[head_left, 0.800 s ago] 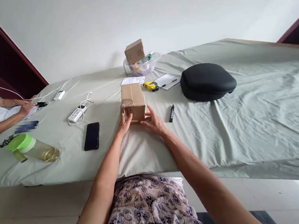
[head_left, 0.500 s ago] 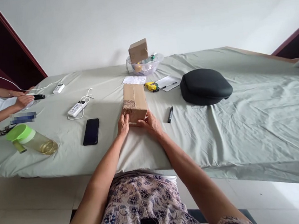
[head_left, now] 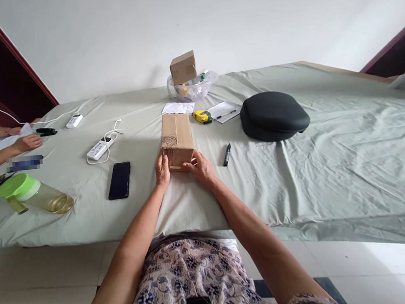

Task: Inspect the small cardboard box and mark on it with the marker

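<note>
Draped in pale green, the counter (head_left: 350, 166) runs along a white wall (head_left: 247, 18). Left to right on my feed, clocked around the cardboard box (head_left: 177, 142) on it, I see a phone (head_left: 120, 180) at eight, the left hand (head_left: 162, 171) at seven and right hand (head_left: 201, 169) at five, both grasping the box, then a marker (head_left: 227, 155) near four and a black case (head_left: 275, 116) near three.

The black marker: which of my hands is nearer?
Right. Your right hand is left of the marker; your left hand is farther, at the left side of the near box.
</note>
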Tool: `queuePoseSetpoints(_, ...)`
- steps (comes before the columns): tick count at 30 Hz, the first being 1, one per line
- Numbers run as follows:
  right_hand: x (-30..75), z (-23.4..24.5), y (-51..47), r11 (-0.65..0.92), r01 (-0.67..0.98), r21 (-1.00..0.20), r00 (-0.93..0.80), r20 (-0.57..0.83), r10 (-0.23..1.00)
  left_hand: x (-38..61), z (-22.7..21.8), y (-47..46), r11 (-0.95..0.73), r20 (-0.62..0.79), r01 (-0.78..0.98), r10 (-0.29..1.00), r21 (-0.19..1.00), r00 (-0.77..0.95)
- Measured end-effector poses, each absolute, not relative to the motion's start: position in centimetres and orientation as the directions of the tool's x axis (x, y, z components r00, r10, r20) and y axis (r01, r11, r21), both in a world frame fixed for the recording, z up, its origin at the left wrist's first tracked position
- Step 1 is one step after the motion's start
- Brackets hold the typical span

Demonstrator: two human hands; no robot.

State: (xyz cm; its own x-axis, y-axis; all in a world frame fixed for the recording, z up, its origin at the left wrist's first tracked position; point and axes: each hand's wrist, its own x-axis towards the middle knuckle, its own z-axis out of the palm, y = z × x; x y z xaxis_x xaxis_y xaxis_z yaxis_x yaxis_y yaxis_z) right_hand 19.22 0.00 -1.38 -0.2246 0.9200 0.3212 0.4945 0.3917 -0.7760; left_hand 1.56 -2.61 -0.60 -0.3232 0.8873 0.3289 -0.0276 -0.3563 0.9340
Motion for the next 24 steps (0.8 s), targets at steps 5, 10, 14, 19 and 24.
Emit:
queuePoseSetpoints(5, 19.2, -1.8, 0.5, 0.422, 0.455, -0.784, -0.232, 0.354, 0.906, 1.4, -0.4, -2.7, -0.348, 0.310, -0.059, 0.891, 0.936, -0.332)
queuePoseSetpoints(10, 19.1, -1.8, 0.6, 0.436, 0.463, -0.772, -0.238, 0.365, 0.900, 1.2, -0.4, -2.7, -0.367, 0.330, -0.045, 0.879, 0.929, -0.344)
queuePoseSetpoints(14, 19.2, -1.7, 0.6, 0.440, 0.449, -0.778, -0.244, 0.367, 0.898, 1.0, -0.6, -2.4, -0.372, 0.333, -0.050, 0.875, 0.927, -0.351)
queuePoseSetpoints(19, 19.1, -1.6, 0.4, 0.445, 0.411, -0.795, -0.235, 0.380, 0.895, 0.7, -0.7, -2.1, -0.373, 0.324, -0.090, 0.884, 0.924, -0.336)
queuePoseSetpoints(24, 19.1, -1.3, 0.4, 0.400, 0.291, -0.869, -0.216, 0.347, 0.913, 0.4, -0.3, -2.5, -0.419, 0.398, 0.007, 0.858, 0.908, -0.324)
